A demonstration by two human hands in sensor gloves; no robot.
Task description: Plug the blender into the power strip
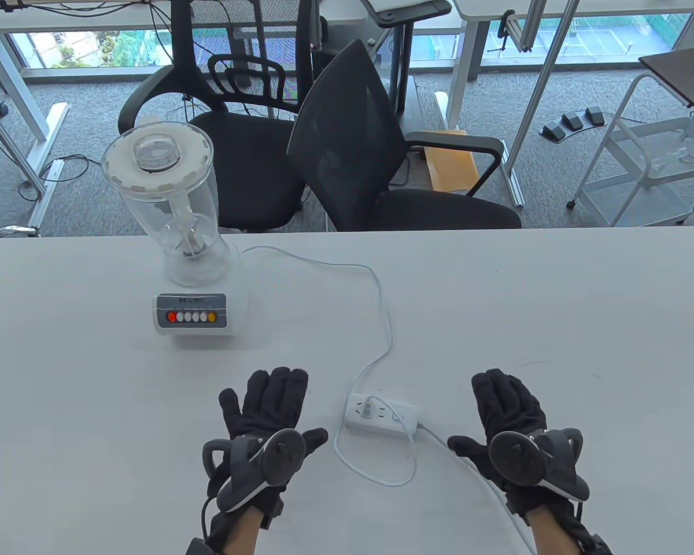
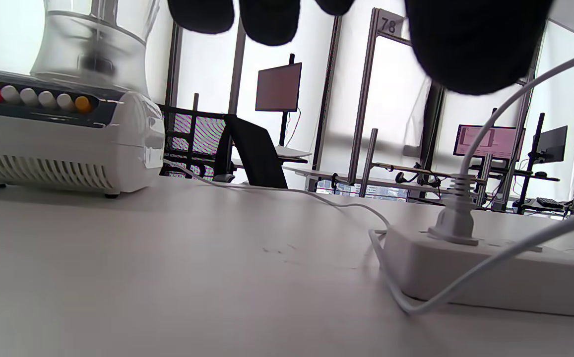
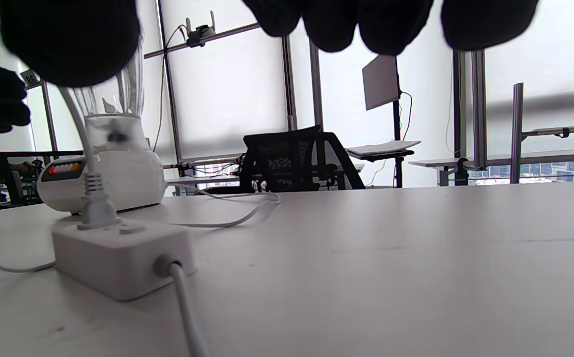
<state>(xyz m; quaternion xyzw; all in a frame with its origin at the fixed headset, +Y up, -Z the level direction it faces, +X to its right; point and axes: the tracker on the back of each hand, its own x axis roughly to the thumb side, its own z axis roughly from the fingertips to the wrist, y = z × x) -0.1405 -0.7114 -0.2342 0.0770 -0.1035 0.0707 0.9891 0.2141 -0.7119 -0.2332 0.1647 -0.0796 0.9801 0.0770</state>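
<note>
Looks like the plug [image 1: 368, 408] is already sitting upright in the power strip [image 1: 381, 414]; the strip is lying between both hands, left hand [image 1: 266, 417] and right hand [image 1: 512, 419] resting flat, holding nothing.

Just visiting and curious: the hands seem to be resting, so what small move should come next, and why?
Probably none beyond drawing both hands back: the plug already stands seated in the power strip, its cord running to the blender. The left hand and right hand lie flat, holding nothing.

tag [image 2: 389, 25] on window frame — "78" | other print unreadable
</note>
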